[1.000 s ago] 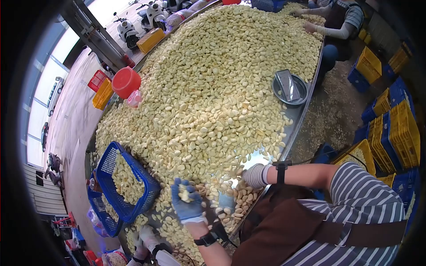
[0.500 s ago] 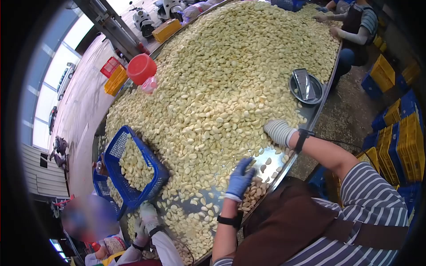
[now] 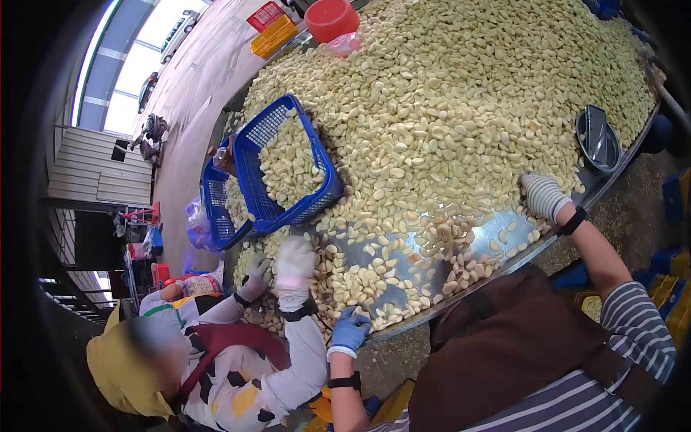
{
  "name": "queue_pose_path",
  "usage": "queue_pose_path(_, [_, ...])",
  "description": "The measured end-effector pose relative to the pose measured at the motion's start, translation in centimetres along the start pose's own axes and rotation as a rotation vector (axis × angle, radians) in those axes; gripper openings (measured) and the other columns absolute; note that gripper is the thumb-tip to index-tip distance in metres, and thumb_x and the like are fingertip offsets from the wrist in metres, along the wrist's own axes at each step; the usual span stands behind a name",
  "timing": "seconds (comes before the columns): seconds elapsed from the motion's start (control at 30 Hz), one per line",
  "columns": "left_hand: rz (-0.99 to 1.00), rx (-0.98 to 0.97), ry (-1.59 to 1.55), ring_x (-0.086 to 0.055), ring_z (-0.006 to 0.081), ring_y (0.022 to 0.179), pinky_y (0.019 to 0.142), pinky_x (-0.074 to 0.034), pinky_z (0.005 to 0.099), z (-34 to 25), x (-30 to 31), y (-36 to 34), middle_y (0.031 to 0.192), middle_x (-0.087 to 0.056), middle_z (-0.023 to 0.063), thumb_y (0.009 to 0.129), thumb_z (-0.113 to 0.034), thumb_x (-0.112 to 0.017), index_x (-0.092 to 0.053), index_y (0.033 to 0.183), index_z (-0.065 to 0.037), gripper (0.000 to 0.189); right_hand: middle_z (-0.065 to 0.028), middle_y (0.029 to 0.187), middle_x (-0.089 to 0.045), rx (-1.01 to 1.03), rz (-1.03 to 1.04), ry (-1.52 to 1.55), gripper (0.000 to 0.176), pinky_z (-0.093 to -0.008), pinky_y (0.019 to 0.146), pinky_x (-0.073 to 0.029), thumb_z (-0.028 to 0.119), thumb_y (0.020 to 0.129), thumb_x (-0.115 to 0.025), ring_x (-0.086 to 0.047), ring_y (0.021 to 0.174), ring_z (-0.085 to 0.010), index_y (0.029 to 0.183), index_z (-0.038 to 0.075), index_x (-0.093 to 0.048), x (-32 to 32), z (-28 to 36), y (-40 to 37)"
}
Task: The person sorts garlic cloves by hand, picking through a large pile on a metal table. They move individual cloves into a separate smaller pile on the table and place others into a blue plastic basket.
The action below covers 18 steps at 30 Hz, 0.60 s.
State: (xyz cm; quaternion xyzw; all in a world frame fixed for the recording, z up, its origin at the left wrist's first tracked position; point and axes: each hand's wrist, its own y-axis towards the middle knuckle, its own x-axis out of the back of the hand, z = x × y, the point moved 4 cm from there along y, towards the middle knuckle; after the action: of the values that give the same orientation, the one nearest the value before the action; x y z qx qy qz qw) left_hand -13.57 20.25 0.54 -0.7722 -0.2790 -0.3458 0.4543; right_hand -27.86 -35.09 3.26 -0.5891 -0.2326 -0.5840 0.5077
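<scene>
My left hand [image 3: 350, 329], in a blue glove, rests at the near edge of the metal table [image 3: 345, 253], beside a few loose pale, clove-like pieces [image 3: 368, 279]. Its fingers look slightly bent and apart, with nothing visible in them. My right hand [image 3: 545, 196], in a white striped glove, lies on the right edge of the big heap [image 3: 446, 122] of the same pieces. The fingers are stretched out, their tips touching the heap. Between my hands sits a small group of browner pieces [image 3: 468, 270] on the bare metal.
A blue basket [image 3: 331, 189] partly filled with pieces leans beside a second blue basket [image 3: 216, 194]. At the left, a co-worker in a yellow hat [image 3: 126, 367] works with gloved hands [image 3: 295, 265]. A metal bowl [image 3: 609, 155] holding a phone [image 3: 596, 133] stands right; a red tub [image 3: 331, 20] is behind.
The view has turned left and down. My left hand has moved from the brownish pieces to the table's near edge, leftward. The brownish pieces are more spread out. My right hand stays by the heap.
</scene>
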Motion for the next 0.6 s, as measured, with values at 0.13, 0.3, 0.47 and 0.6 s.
queue_pose_path(0.13, [-0.158, 0.084, -0.121, -0.061, 0.0326, 0.097, 0.087, -0.048, 0.0402, 5.7, -0.3, -2.2, 0.108, -0.063, 0.0147, 0.076, -0.027, -0.063, -0.073, 0.081, -0.010, 0.021, -0.0223, 0.082, -0.065, 0.101, 0.029, 0.170, 0.025, -0.0428, 0.072, -0.051, 0.010, 0.072, -0.063, -0.064, 0.082, -0.0378, 0.095, -0.002, -0.060, -1.2, 0.6, 0.5])
queue_pose_path(0.3, [-0.458, 0.469, 0.124, -0.062, 0.0338, 0.091, 0.081, -0.050, 0.0414, -0.7, 2.9, -0.8, 0.102, -0.061, 0.0173, 0.080, -0.022, -0.062, -0.068, 0.099, -0.010, 0.023, -0.0205, 0.081, -0.065, 0.141, 0.186, 0.078, 0.023, -0.0427, 0.073, -0.051, 0.018, 0.075, -0.059, -0.065, 0.081, -0.0353, 0.092, 0.003, -0.063, -0.7, 7.4, 2.2])
queue_pose_path(0.47, [-0.439, 0.246, 0.111, -0.060, 0.0336, 0.097, 0.087, -0.048, 0.0405, -3.4, 2.1, 3.7, 0.116, -0.055, 0.0169, 0.076, -0.018, -0.067, -0.065, 0.112, -0.012, 0.037, -0.0173, 0.086, -0.067, 0.415, 0.284, 0.607, 0.024, -0.0361, 0.073, -0.051, 0.020, 0.080, -0.058, -0.065, 0.080, -0.0273, 0.093, 0.002, -0.065, -3.5, 16.4, 6.0])
queue_pose_path(0.6, [-0.381, 0.313, 0.091, -0.061, 0.0331, 0.096, 0.086, -0.048, 0.0390, -4.4, 1.5, 4.1, 0.113, -0.058, 0.0180, 0.077, -0.015, -0.067, -0.065, 0.112, -0.012, 0.036, -0.0064, 0.078, -0.064, 0.158, 0.420, 1.401, 0.023, -0.0302, 0.066, -0.049, 0.021, 0.083, -0.057, -0.059, 0.069, -0.0144, 0.094, 0.003, -0.065, -2.2, 19.8, 6.4])
